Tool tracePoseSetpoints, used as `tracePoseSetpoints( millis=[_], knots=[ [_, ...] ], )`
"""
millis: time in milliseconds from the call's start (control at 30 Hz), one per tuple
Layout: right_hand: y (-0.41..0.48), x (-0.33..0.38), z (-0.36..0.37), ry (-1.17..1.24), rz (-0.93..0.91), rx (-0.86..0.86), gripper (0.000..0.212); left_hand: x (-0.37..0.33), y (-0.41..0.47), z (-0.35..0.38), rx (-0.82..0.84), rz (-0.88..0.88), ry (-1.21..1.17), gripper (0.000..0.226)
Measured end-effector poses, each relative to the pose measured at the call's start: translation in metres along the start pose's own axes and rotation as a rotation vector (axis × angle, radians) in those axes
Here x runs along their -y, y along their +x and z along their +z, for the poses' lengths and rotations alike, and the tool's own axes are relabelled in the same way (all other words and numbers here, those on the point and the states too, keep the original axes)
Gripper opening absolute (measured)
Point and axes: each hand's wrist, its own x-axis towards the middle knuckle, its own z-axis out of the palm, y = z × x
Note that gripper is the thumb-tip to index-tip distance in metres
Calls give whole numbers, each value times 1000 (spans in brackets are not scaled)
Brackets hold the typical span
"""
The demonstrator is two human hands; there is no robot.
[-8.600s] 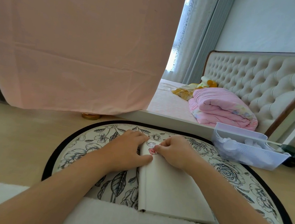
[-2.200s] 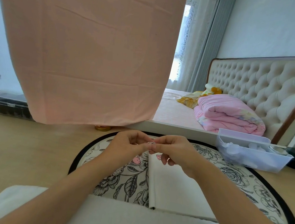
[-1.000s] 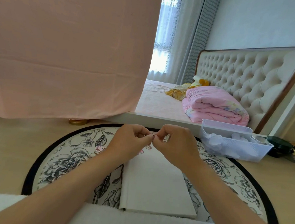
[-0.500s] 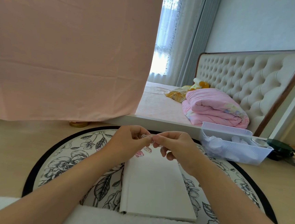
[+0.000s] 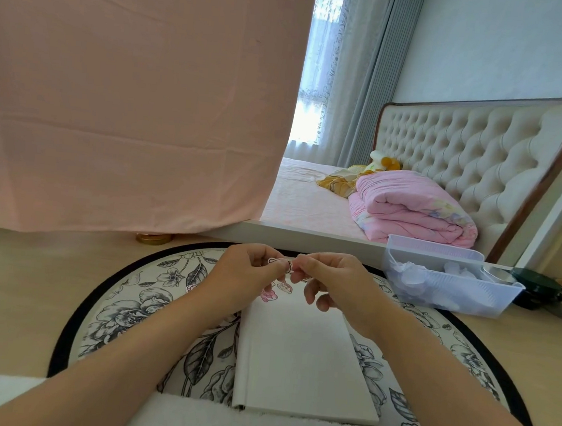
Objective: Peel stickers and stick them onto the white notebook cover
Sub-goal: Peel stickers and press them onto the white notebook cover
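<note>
The white notebook (image 5: 301, 357) lies closed on a round flower-patterned mat (image 5: 121, 314), spine to the left. Two small pink stickers (image 5: 274, 290) sit at its far left corner. My left hand (image 5: 247, 274) and my right hand (image 5: 331, 280) are held together just above that far edge. Between their fingertips they pinch one small white-edged sticker piece (image 5: 280, 263). I cannot tell which part is sticker and which is backing.
A clear plastic bin (image 5: 443, 281) with white bits stands to the right on the wooden floor, dark jars (image 5: 538, 289) beyond it. A pink cloth (image 5: 130, 97) hangs at left, the bed (image 5: 325, 199) lies behind. White fluffy fabric (image 5: 186, 422) covers the near edge.
Both hands stay pinched together above the notebook's far edge. The fingers have shifted slightly on the small sticker piece; my right fingers have spread a little. The notebook has not moved.
</note>
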Motion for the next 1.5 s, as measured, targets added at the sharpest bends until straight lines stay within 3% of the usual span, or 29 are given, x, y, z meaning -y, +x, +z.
tracePoseSetpoints(
  millis=[267, 800, 1067, 1333, 1500],
  knots=[
    [-2, 3, -4, -109, -18, 4, 16, -6, -3, 0, 36, -13, 10, 12],
    [0, 0, 8, -486, -244, -157, 17, -2, -2, 0, 13, 16, 81, 11],
    [-1, -2, 14, -469, -255, -208, 18, 4, 2, 3, -4, 36, 73, 11],
    [-4, 2, 12, -238, -130, -185, 20, 7, 4, 2, -37, 31, 78, 6],
    [-4, 1, 15, -258, -119, -233, 21, 11, 1, 3, -235, 262, 385, 18]
  ],
)
